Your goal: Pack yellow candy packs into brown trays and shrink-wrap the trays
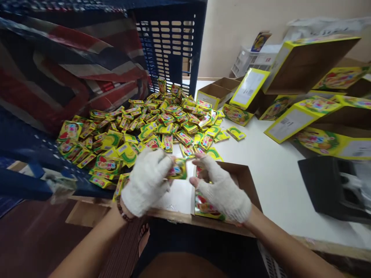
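My left hand [148, 179], in a white fingerless knit glove, is closed around a small yellow and green printed packet [179, 169]. Facing it, my right hand [222, 187], gloved the same way, has its thumb and fingers apart with nothing between them. My right wrist passes over an open cardboard box [251, 181], whose left part holds several printed packets [207, 206]. Behind both hands spreads a big heap of yellow packets [156, 119], spilling from the tipped blue crate onto the white table.
The blue plastic crate [174, 42] lies on its side, lined with a striped sheet [95, 73]. Several yellow printed boxes [292, 123] pile up at the right. Near them sits a black tape dispenser-like object [324, 189]. A white basket [252, 60] stands by the wall.
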`<action>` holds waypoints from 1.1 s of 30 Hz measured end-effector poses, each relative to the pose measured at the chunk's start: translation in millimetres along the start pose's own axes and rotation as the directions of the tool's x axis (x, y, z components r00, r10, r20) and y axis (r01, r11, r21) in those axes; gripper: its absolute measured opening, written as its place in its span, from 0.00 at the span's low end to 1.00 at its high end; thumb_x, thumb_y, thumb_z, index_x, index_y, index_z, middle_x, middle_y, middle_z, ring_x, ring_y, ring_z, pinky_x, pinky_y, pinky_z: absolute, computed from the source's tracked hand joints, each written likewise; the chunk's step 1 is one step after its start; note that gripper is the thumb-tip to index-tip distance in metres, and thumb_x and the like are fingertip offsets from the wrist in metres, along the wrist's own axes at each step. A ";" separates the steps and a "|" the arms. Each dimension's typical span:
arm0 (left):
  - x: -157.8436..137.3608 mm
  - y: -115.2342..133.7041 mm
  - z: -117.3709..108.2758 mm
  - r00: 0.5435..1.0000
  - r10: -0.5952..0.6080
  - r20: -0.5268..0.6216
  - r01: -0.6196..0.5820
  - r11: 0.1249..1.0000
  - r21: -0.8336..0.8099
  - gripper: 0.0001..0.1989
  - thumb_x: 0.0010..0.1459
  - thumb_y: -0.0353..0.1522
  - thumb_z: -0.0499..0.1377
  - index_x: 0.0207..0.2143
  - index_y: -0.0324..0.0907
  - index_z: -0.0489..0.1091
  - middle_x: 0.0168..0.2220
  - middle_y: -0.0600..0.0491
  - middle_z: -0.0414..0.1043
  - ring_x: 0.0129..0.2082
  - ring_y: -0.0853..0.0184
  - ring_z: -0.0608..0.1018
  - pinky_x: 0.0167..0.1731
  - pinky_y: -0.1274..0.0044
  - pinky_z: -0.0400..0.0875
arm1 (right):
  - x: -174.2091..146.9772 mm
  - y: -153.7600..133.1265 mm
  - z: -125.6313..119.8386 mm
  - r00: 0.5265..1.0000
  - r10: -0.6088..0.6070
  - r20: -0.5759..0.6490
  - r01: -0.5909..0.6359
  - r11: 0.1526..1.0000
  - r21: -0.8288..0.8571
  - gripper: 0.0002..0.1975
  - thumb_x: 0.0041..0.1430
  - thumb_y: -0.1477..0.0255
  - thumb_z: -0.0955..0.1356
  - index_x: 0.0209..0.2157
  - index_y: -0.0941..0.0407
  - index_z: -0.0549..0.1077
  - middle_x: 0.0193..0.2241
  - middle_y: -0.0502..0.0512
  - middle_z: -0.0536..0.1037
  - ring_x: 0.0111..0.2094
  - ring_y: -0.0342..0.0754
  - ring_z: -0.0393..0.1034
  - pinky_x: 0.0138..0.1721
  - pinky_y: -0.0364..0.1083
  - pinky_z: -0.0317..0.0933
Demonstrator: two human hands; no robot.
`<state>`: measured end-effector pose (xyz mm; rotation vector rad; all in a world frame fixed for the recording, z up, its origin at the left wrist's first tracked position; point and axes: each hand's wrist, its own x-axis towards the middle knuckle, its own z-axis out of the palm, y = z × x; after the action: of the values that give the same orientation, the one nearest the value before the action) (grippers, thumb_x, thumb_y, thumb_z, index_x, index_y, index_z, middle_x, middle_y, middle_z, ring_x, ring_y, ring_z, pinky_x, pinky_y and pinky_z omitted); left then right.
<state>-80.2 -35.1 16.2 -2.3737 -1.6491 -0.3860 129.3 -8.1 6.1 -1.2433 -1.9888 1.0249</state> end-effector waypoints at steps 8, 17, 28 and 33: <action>-38.0 -1.6 37.3 0.961 -0.239 0.135 0.250 0.966 -0.068 0.20 0.56 0.40 0.60 0.49 0.42 0.66 0.43 0.44 0.68 0.44 0.54 0.73 0.42 0.66 0.69 | -1.2 40.3 -56.0 0.965 0.262 0.032 -0.253 0.952 -0.170 0.11 0.58 0.69 0.64 0.42 0.55 0.70 0.35 0.52 0.77 0.33 0.46 0.71 0.34 0.43 0.64; -68.3 -9.7 61.4 0.895 -0.399 0.198 0.334 0.895 0.294 0.14 0.55 0.32 0.57 0.45 0.40 0.69 0.40 0.43 0.70 0.37 0.55 0.73 0.33 0.68 0.65 | -5.7 81.3 -6.2 0.920 0.363 0.144 -0.259 0.843 -0.472 0.13 0.59 0.70 0.66 0.44 0.56 0.76 0.41 0.59 0.73 0.42 0.51 0.70 0.41 0.46 0.63; -2.4 55.9 42.7 0.762 -0.569 0.308 0.320 -0.082 -0.944 0.19 0.58 0.46 0.59 0.43 0.42 0.67 0.38 0.52 0.74 0.34 0.67 0.76 0.37 0.75 0.71 | -14.2 21.9 -2.7 0.979 0.186 0.081 -0.197 0.967 0.163 0.19 0.59 0.65 0.65 0.50 0.56 0.68 0.44 0.58 0.77 0.43 0.49 0.73 0.42 0.46 0.68; 12.3 93.8 51.1 0.846 -0.522 0.112 0.233 0.172 -0.957 0.15 0.61 0.43 0.55 0.44 0.42 0.68 0.40 0.49 0.74 0.40 0.65 0.76 0.41 0.72 0.71 | 0.4 41.4 -29.8 0.994 0.107 -0.006 -0.105 0.984 0.141 0.14 0.59 0.68 0.62 0.44 0.56 0.71 0.44 0.57 0.78 0.44 0.51 0.73 0.44 0.48 0.68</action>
<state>16.3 -39.6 -30.8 -2.1673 -2.2208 -2.3226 172.0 12.6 -12.4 -1.2866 -1.8226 1.1830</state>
